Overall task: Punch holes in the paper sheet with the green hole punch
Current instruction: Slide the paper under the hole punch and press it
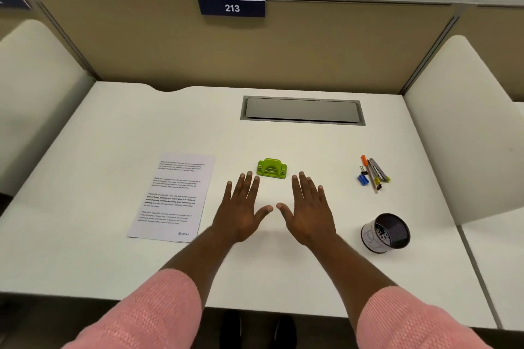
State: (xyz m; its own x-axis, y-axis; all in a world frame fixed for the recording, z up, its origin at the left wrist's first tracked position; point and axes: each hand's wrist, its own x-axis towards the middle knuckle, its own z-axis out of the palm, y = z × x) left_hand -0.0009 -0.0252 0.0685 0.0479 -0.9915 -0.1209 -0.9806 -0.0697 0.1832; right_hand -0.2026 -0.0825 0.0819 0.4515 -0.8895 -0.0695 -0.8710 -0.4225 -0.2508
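Both hands are spreading flat and empty over the desk (272, 269), fingers straight, the left hand (243, 208) and right hand (309, 207) side by side. Just beyond their fingertips the green hole punch (271, 169) is sitting between them, its long axis running left to right, marginally nearer the left. The paper sheet (173, 197) is lying beside the left hand, stretching lengthwise away from the person.
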